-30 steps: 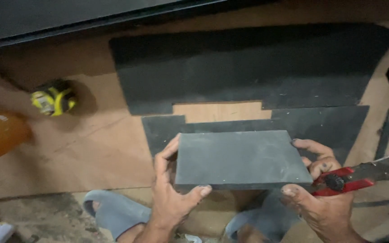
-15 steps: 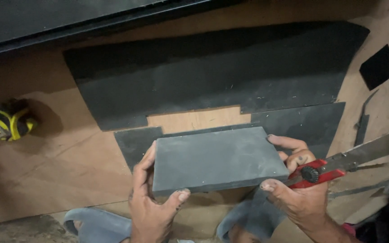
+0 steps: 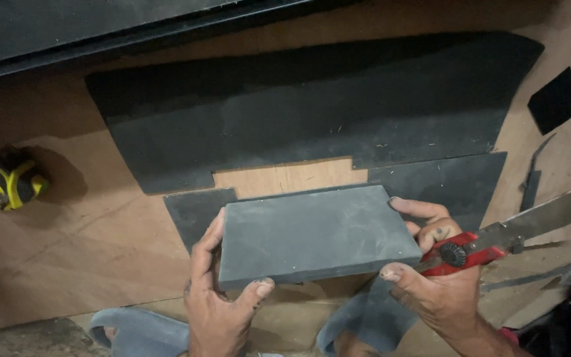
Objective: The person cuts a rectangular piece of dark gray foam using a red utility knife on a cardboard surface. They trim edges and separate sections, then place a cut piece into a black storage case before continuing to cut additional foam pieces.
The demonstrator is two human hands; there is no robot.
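Note:
I hold a thick grey rectangular foam block [image 3: 315, 231] flat in front of me, above a brown plywood board [image 3: 87, 244]. My left hand [image 3: 219, 297] grips its left end, thumb on the near edge. My right hand [image 3: 434, 277] pinches its right end and also holds a red utility knife [image 3: 474, 250] whose long blade points up to the right. Behind the block lies a large black foam sheet [image 3: 312, 106] with a rectangular notch cut in its near edge.
A yellow and black tape measure [image 3: 4, 182] lies at the left on the plywood. Black offcuts [image 3: 555, 99] and thin strips [image 3: 531, 182] lie at the right. Grey sandals [image 3: 137, 330] show at the bottom edge. A dark panel [image 3: 67, 26] runs along the top.
The view has shifted right, so the tape measure now sits near the left edge. The block and both hands have barely moved relative to each other; an orange object at left has left the view.

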